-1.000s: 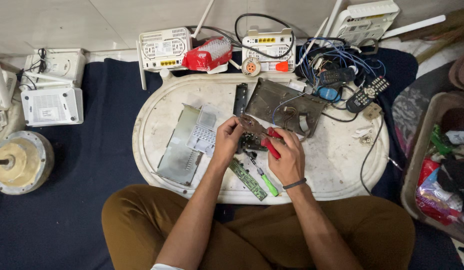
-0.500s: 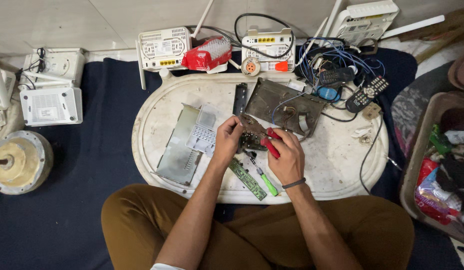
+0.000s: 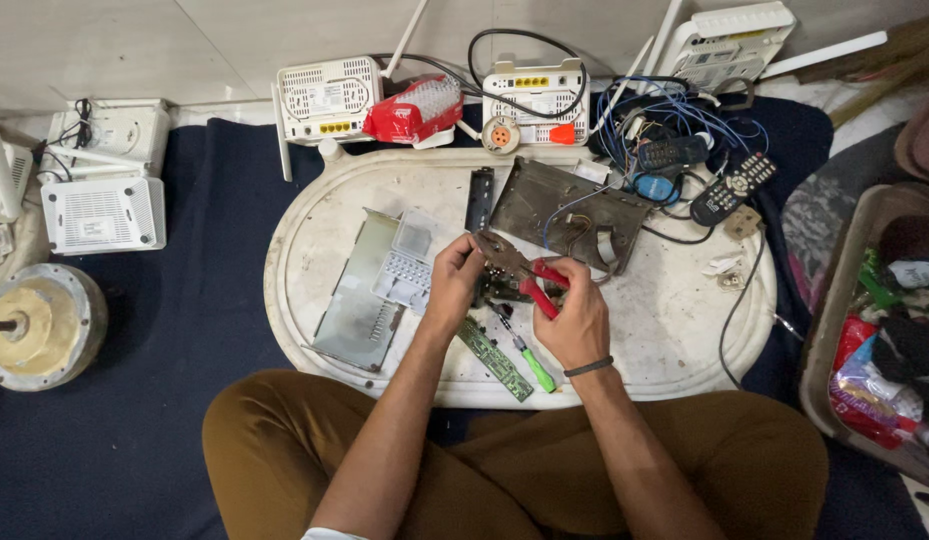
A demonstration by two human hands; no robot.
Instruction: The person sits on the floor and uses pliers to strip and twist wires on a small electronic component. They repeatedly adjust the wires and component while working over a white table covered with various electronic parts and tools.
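Note:
I sit at a low white oval table. My left hand grips a small dark circuit part over the middle of the table. My right hand is closed around red-handled pliers, whose jaws reach left onto that part. Just below the hands lie a narrow green circuit board and a green-handled screwdriver. A grey metal plate with a pale plastic keypad piece lies left of my left hand.
A brown metal chassis with wires lies behind the hands. White routers, a red packet, remote controls and blue cables ring the table. A round metal drum stands left, a cluttered bin right.
Both hands stay on the part and the pliers with only slight shifts; nothing else has moved.

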